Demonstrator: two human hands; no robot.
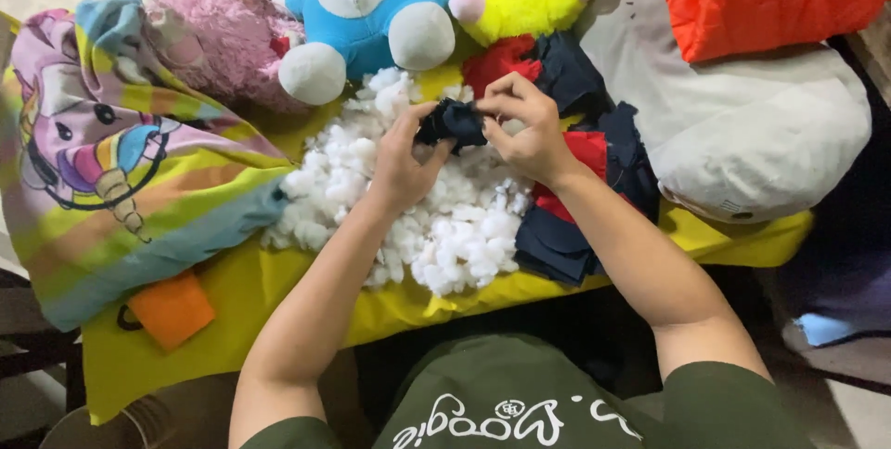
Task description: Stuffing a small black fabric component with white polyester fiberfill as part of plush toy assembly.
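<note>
Fingers of both the left hand (401,163) and the right hand (527,134) pinch shut on a small dark navy fabric piece (452,122), held just above the white stuffing pile (445,217) on the yellow cloth (278,291), and it looks like stuffing is underway, so next comes a fresh tuft pressed inside.

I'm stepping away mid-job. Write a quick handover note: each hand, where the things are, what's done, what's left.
Left hand and right hand: both have a grip on a small dark blue fabric piece, held above the white stuffing pile.
Stuffing lies on the yellow cloth. More dark blue and red fabric pieces lie to the right.
Done: cannot tell how much stuffing is inside.
Left: most of the stuffing is unused.
</note>
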